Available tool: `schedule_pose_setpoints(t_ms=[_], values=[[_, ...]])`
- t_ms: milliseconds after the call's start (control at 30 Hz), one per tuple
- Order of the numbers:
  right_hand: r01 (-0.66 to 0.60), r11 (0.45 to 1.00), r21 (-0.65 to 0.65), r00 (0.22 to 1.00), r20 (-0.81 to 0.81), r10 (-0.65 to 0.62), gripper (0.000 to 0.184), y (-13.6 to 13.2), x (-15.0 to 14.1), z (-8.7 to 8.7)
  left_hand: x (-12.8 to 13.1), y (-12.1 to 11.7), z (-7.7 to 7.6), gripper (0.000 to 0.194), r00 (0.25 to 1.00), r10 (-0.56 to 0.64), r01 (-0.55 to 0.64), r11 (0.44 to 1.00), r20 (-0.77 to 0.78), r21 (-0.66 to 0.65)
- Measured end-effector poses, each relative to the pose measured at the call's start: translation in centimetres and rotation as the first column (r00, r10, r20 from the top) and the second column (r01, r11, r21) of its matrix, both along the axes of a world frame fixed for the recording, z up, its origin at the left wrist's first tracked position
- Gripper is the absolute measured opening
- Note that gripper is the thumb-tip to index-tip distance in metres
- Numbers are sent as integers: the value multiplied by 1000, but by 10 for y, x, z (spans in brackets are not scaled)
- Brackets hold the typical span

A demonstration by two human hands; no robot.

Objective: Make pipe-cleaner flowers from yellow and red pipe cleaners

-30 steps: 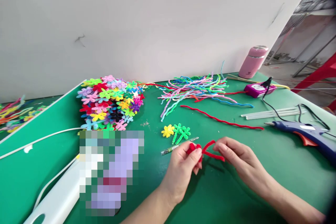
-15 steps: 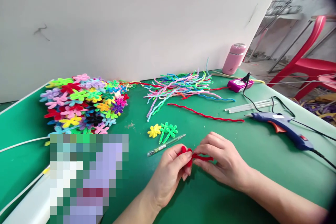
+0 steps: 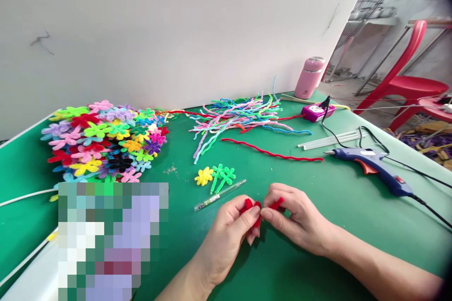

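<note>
Between the thumb and fingers of my left hand (image 3: 231, 225) is a red pipe cleaner (image 3: 248, 204), bent into small loops. My right hand (image 3: 293, 218) pinches its free end close to the loops, and a short tail sticks up above the right thumb. Part of the bent shape is hidden by my fingers. Just beyond my left hand lie a clear pen-like tube (image 3: 219, 196), a yellow pipe-cleaner flower (image 3: 204, 177) and two green pipe-cleaner pieces (image 3: 223, 176). A straight red pipe cleaner (image 3: 271, 149) lies farther back on the green table (image 3: 282, 273).
A heap of colourful pipe-cleaner flowers (image 3: 88, 155) is at the left. Loose pipe cleaners (image 3: 240, 117) are spread at the back. To the right lie a blue glue gun (image 3: 374, 164) with its cord, clear glue sticks (image 3: 332, 140), a purple box (image 3: 318, 112) and a pink flask (image 3: 309, 78).
My right hand has shifted its pinch closer to the loops, and the red tail now points upward instead of lying out to the right. The view has turned slightly right.
</note>
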State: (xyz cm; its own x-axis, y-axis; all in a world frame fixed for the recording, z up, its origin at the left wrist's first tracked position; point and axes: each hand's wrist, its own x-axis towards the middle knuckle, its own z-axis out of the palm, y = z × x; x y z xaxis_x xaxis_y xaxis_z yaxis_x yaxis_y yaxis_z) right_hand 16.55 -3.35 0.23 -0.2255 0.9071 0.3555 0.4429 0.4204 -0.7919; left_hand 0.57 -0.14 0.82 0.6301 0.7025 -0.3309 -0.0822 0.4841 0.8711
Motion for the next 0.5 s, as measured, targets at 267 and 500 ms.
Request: schedule_pose_setpoints(t_ms=[267, 500], values=[[-134, 832, -538, 890, -435, -138, 35, 1, -9, 2, -1, -5, 0, 24, 974, 70, 33, 897, -217, 441], [-232, 741, -630, 756, -596, -271, 37, 2, -16, 4, -3, -9, 1, 16, 944, 232, 23, 662, -234, 749]])
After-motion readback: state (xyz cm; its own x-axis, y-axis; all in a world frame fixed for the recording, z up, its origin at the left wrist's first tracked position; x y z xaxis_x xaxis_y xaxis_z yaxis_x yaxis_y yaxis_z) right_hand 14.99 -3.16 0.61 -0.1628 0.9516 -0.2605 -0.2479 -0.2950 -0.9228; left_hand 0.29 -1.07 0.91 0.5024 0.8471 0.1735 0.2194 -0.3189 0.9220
